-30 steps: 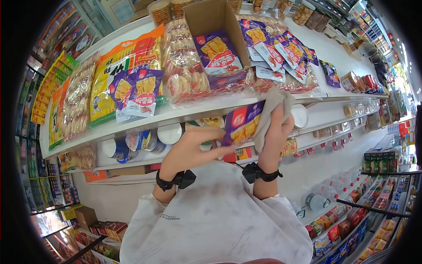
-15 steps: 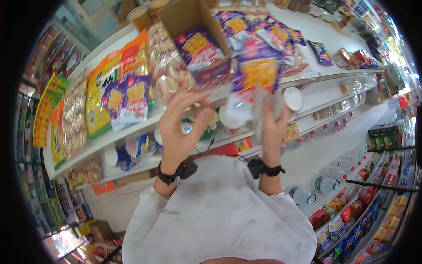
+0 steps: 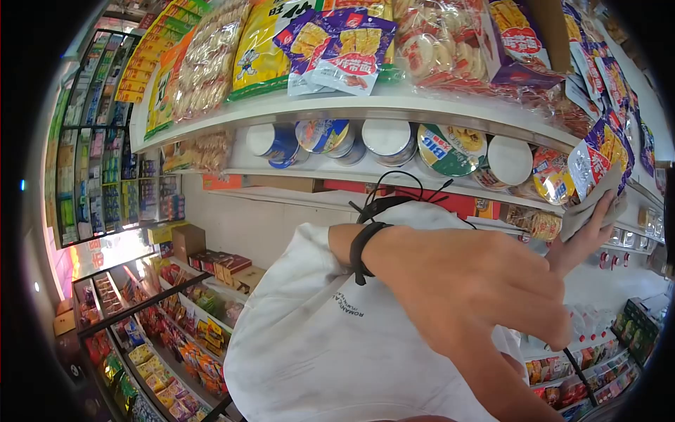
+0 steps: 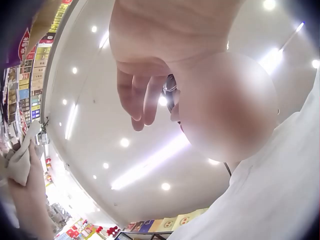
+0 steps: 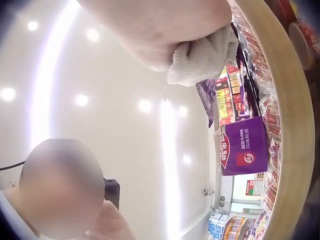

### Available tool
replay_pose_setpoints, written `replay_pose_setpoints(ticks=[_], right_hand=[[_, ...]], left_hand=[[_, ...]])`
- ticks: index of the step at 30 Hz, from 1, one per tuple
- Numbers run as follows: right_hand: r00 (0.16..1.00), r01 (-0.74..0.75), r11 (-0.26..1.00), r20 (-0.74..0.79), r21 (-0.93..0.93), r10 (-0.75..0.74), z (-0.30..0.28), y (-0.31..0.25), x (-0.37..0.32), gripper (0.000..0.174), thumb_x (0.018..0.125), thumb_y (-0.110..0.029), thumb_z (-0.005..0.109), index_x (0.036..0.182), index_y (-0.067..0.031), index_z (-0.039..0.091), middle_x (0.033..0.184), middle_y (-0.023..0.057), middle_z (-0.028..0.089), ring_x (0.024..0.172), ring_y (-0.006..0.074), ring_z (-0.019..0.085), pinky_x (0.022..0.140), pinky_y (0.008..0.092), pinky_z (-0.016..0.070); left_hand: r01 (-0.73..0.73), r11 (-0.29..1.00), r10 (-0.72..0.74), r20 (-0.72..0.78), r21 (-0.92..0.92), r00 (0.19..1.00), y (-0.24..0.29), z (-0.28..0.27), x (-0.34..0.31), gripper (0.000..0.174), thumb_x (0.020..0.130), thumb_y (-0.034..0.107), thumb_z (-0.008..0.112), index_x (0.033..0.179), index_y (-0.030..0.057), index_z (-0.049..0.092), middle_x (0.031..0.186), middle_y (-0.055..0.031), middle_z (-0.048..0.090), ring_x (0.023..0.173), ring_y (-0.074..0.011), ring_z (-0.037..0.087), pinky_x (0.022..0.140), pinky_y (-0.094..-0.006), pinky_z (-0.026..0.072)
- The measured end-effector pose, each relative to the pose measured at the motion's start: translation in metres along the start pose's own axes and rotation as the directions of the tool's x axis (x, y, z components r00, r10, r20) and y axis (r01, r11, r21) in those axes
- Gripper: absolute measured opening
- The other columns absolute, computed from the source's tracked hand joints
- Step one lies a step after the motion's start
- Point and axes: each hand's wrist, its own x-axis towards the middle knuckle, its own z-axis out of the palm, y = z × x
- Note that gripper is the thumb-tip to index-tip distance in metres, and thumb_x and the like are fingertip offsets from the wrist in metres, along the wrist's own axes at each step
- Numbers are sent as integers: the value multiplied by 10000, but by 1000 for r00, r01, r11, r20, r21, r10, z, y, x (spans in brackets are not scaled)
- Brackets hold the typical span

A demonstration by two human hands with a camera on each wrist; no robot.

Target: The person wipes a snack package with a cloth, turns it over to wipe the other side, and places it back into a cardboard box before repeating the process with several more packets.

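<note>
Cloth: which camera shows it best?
The right wrist view: the cloth is largest there, its folds and edge clear. The head view shows it smaller, in the right hand, overlapping a packet; the left wrist view shows it small, near the left edge.

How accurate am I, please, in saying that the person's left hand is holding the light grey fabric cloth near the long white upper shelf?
Not quite: the head view shows the person's right hand, not the left hand, holding the light grey fabric cloth near the long white upper shelf.
</note>
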Motion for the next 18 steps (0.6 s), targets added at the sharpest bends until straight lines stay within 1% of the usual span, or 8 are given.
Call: replay_pose_setpoints(ticks=[4, 6, 9, 13, 16, 18], right_hand=[[1000, -23, 998, -9, -58, 23, 2, 1, -4, 439, 927, -236, 699, 1260, 15, 559, 1168, 105, 618, 1011, 159, 620, 789, 298, 534], [1000, 5, 999, 10, -44, -4, 2, -1, -8, 443, 926, -234, 699, 1266, 11, 555, 1184, 108, 613, 1035, 163, 616, 814, 300, 532], [1000, 30, 999, -3, -37, -30, 3, -1, -12, 446, 922, -225, 703, 1272, 6, 551, 1212, 114, 605, 1065, 175, 613, 835, 311, 534], [999, 36, 999, -9, -19, -36, 0, 2, -10, 432, 925, -202, 700, 1267, 14, 549, 1228, 130, 605, 1064, 192, 622, 827, 326, 547], [1000, 23, 1000, 17, -3, -23, -1, 4, -9, 413, 929, -188, 695, 1250, 30, 552, 1188, 132, 629, 1028, 193, 641, 816, 322, 557], [999, 46, 997, 19, -58, -45, -3, 6, -6, 394, 934, -184, 689, 1232, 38, 559, 1148, 128, 646, 989, 184, 652, 803, 311, 558]], left_hand=[[-10, 999, 11, -23, 43, 1000, -3, -3, 2, 396, 721, 89, 710, 1067, 280, 700, 904, -66, 568, 637, -199, 519, 452, -297, 421], [-25, 998, 28, -49, 58, 998, -6, -1, 0, 391, 707, 62, 719, 1035, 275, 697, 903, -62, 573, 639, -199, 527, 448, -300, 422], [-16, 1000, 16, -74, -3, 997, -7, -3, 1, 376, 714, 33, 724, 1007, 266, 688, 901, -57, 584, 640, -203, 543, 444, -305, 427], [6, 997, -11, -57, -73, 998, -4, -6, 6, 323, 754, 49, 720, 995, 260, 679, 904, -56, 599, 643, -213, 564, 439, -310, 436], [0, 985, -8, -45, -173, 999, -6, -2, 2, 296, 778, 70, 714, 1006, 256, 685, 909, -53, 613, 669, -213, 595, 442, -309, 448], [24, 977, -30, -28, -211, 999, -7, 0, -5, 271, 795, 89, 712, 1010, 253, 693, 907, -48, 622, 691, -209, 619, 452, -305, 459]])
